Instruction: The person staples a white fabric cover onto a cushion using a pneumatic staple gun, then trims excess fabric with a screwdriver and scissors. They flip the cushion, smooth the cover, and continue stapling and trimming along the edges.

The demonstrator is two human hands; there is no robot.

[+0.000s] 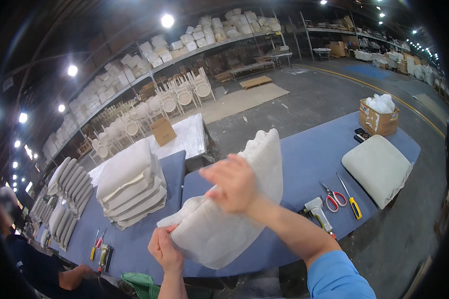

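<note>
The left hand [167, 251] pinches the pad [214, 236] at its left edge; the right hand [232, 184] is blurred, so I can't tell its grip. If that pinch slips, the tilted pad could drop. It stretches far-right from the left hand, behind the right, over the table [314, 149].

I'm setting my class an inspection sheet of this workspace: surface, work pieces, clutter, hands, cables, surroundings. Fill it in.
Surface: blue table.
Work pieces: pale padded piece in hand; stacked cushions left; another cushion right.
Clutter: red-handled scissors, yellow-handled screwdriver, staple-gun-like tool, cardboard box holding white material.
Hands: left hand grips the piece's edge; right hand, blurred, is over it, contact unclear.
Cables: nothing clearly seen.
Surroundings: co-worker left; pale chairs and shelved pale bundles beyond.
</note>
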